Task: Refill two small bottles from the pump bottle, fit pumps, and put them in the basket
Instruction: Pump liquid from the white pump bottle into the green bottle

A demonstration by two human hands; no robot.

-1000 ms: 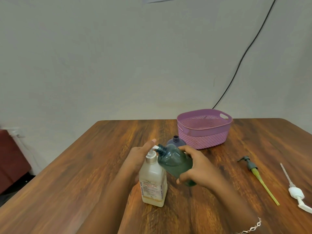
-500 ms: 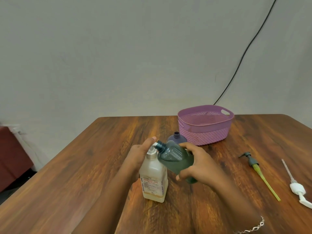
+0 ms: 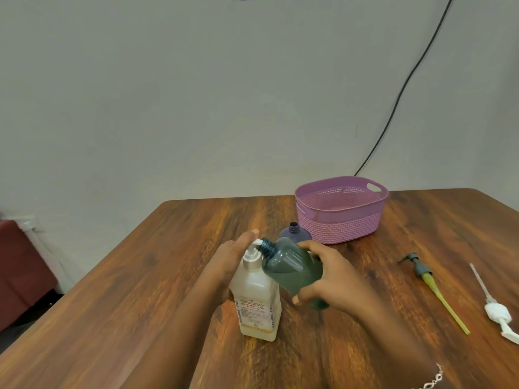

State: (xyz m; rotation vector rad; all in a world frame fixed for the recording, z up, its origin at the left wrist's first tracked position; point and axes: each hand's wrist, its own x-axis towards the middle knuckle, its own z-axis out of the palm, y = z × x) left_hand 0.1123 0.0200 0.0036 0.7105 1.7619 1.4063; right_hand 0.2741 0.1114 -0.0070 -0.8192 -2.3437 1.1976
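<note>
Little has shifted in the last second. The right hand (image 3: 334, 279) still has its grip curled round the teal bottle (image 3: 292, 268), tilted in the air with its open neck touching the spout (image 3: 257, 242) of the pump bottle (image 3: 257, 301). The left hand (image 3: 230, 256) still lies over the pump head, fingers fairly straight, pressing rather than clutching. To my eye the first refill is still going on.

The pump bottle stands on the worktop (image 3: 140, 290) with only a shallow amber layer at its base. How much is in the tinted teal bottle I cannot tell. The purple bottle (image 3: 295, 234) stands uncapped just behind the hands, beside the basket (image 3: 339, 220), which holds no bottle yet. The dark pump (image 3: 421, 272) and white pump (image 3: 497, 311) lie well off to the right, not yet fitted.
</note>
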